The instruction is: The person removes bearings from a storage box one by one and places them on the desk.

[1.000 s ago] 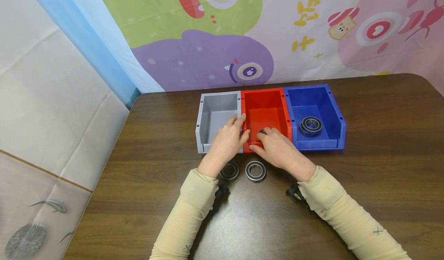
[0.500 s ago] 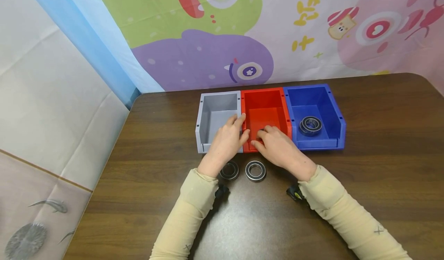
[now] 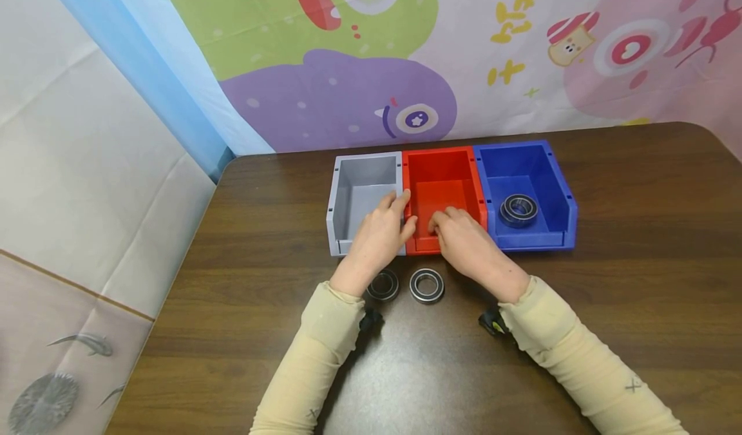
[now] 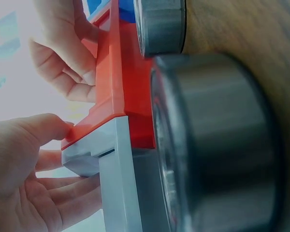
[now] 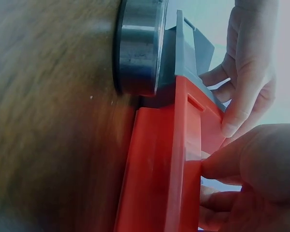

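At the centre of the frame, the grey bin (image 3: 366,171) stands leftmost. The left hand (image 3: 375,232), fingers loosely spread, rests on its wall shared with the red bin (image 3: 443,164) and grips nothing visible. Below lie one bearing (image 3: 395,287) and a second bearing (image 3: 438,286), just apart. The right hand (image 3: 468,241) reaches bent fingers into the red bin; whether they hold something, I cannot tell. Right of centre, stacked bearings (image 3: 512,214) lie inside the blue bin (image 3: 513,162)

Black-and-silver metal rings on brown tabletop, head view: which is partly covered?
Ring in front of grey plastic bin: left wrist overlaps its edge. Other ring, before red plastic bin, shows whole.
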Demonstrator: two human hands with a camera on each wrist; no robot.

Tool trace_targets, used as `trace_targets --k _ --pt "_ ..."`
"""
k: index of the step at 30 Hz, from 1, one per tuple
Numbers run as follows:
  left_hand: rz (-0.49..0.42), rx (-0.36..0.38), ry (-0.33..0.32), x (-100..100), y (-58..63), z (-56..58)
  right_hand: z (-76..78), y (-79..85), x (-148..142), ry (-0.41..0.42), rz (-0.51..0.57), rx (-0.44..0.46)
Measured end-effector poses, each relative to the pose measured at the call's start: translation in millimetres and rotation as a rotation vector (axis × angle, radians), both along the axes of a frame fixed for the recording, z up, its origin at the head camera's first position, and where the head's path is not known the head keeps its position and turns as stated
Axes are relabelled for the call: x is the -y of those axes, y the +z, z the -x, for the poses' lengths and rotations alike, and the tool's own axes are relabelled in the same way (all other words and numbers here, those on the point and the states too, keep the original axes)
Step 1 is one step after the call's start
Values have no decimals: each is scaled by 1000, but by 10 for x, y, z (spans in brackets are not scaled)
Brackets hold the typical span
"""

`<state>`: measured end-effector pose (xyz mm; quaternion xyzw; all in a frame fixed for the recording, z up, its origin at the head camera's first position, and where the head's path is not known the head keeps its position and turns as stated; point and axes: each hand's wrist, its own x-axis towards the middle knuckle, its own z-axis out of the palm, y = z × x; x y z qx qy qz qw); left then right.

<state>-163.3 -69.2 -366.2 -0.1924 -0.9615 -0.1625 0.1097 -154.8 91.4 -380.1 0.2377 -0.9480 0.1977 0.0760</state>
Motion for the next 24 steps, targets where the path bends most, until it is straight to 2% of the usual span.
trace_targets --k 9,15,24 --pt "1 1 3 1 2 -2 5 15 -4 -13 43 -19" --pt "0 16 2 0 0 2 6 27 7 -30 18 -17" --pt "3 19 6 3 -12 13 -13 42 4 -24 -30 -77"
